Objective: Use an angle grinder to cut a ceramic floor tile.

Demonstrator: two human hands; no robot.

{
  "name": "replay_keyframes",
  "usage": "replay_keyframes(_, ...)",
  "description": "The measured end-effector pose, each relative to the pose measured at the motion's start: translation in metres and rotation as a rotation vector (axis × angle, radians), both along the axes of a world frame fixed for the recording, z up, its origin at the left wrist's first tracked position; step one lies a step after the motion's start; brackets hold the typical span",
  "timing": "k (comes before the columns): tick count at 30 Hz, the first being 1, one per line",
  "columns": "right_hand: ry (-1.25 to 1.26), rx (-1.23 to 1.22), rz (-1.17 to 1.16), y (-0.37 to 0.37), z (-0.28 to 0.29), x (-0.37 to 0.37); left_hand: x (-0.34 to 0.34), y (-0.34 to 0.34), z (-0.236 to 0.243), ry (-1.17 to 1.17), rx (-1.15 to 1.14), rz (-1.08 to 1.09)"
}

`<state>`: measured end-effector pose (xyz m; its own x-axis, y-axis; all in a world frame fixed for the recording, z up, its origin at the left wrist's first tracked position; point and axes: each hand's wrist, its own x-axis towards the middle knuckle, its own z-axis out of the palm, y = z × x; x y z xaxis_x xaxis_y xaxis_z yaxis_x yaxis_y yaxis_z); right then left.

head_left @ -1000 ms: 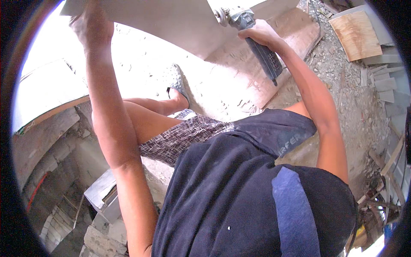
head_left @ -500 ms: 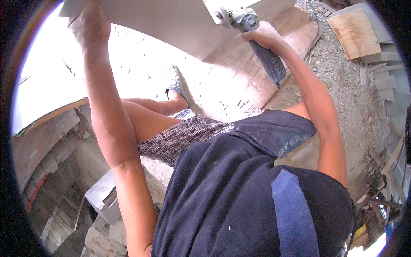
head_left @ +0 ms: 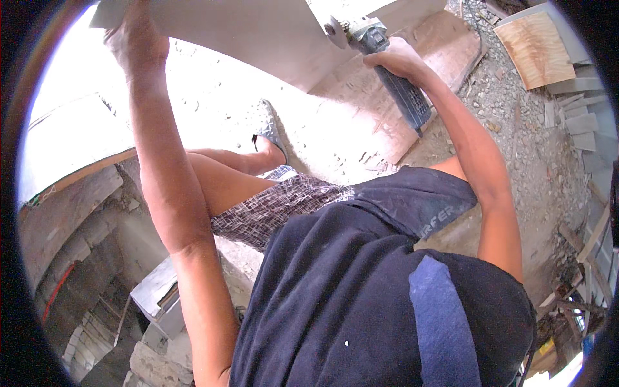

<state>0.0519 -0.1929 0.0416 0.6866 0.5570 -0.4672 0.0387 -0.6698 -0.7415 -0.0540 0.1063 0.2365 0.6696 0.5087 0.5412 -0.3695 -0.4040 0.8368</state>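
A large flat grey panel [head_left: 238,39] crosses the top of the head view, its far part cut off by the frame. My left hand [head_left: 137,44] is closed on the panel's left end; the fingertips are hidden behind or above it. My right hand [head_left: 401,59] wraps round the body of a dark angle grinder [head_left: 405,97], whose handle end points down toward my legs. The grinder's round disc [head_left: 334,31] is beside the panel's right edge. Whether it touches the edge, or spins, I cannot tell.
Under the panel lies a dusty brown board [head_left: 361,116] on rubble-strewn ground. My slippered foot [head_left: 269,132] is left of it. A plywood piece [head_left: 535,50] and stacked offcuts are at the far right. A pale slab [head_left: 74,148] and a grey box [head_left: 155,290] stand left.
The whole view has shifted very slightly. Both hands keep their hold, and the grinder stays by the panel's right edge with only a tiny movement.
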Motion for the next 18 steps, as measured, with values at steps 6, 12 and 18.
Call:
replay_keyframes(6,-0.023,-0.011,0.018,0.001,-0.002,0.007,-0.001,-0.008,0.0,-0.03,-0.042,-0.079)
replay_keyframes(12,-0.021,-0.016,-0.003,0.01,-0.017,0.012,0.017,0.083,-0.021,-0.223,-0.991,-0.277)
replay_keyframes(18,-0.029,0.039,-0.004,0.008,-0.026,0.015,0.004,-0.012,0.001,0.0,-0.1,0.061)
